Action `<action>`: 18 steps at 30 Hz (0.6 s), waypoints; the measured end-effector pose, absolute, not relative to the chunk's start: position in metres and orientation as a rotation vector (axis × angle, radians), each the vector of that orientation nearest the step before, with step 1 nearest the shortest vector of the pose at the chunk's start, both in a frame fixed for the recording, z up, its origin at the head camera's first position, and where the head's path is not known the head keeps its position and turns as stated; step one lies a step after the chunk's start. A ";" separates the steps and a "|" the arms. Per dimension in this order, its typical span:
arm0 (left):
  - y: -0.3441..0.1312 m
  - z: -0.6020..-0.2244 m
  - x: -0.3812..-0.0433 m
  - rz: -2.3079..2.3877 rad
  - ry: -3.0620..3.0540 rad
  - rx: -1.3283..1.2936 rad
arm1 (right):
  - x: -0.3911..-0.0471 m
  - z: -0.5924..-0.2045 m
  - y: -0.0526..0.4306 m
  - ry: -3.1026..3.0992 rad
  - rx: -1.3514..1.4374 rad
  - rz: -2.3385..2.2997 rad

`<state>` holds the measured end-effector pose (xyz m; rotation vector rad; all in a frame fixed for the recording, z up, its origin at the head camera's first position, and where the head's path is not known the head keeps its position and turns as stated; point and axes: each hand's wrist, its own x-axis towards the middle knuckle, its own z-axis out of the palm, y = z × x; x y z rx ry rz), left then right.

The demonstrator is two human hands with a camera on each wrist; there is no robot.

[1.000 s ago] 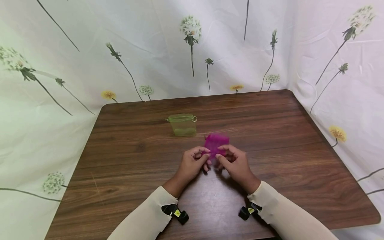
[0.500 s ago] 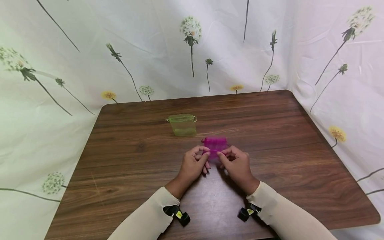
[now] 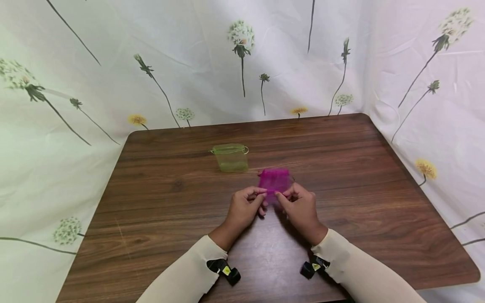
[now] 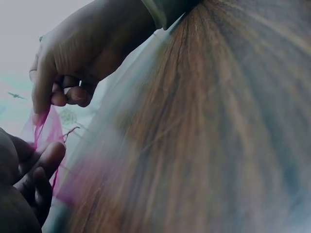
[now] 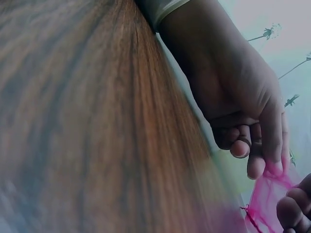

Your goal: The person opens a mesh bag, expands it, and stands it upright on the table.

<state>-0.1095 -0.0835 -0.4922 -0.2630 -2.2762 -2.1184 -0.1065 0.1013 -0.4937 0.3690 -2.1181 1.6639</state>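
Note:
A sheer magenta drawstring pouch (image 3: 275, 180) is held up between both hands over the middle of the table. My left hand (image 3: 243, 207) pinches its near edge between thumb and forefinger. On the other side, my right hand (image 3: 302, 208) pinches the same edge close by. The pouch's far part spreads away from the fingers, with thin cords at its sides. In the left wrist view the magenta mesh (image 4: 48, 133) stretches between the two hands, and the right wrist view shows the mesh (image 5: 265, 191) too. Beyond the left hand lies a sheer green drawstring pouch (image 3: 233, 161), untouched.
The brown wood-grain table (image 3: 170, 235) has rounded corners. Behind it and at both sides hangs a white cloth (image 3: 197, 63) printed with dandelions. A black wrist device (image 3: 229, 274) sits at the left cuff, another black device (image 3: 308, 270) at the right.
The magenta pouch first dips toward the hands, then rises and spreads away again. Both hands shift only slightly and keep their pinch. The green pouch stays put.

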 end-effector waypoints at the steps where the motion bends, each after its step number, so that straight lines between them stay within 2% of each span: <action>1: -0.083 -0.492 -0.109 -2.109 -2.278 -0.263 | -0.107 -0.494 0.101 -2.119 0.365 1.662; 11: -0.081 -0.493 -0.108 -2.110 -2.228 -0.241 | -0.105 -0.490 0.102 -2.242 0.399 1.771; 18: -0.081 -0.496 -0.109 -2.061 -2.234 -0.286 | -0.106 -0.491 0.101 -2.246 0.344 1.681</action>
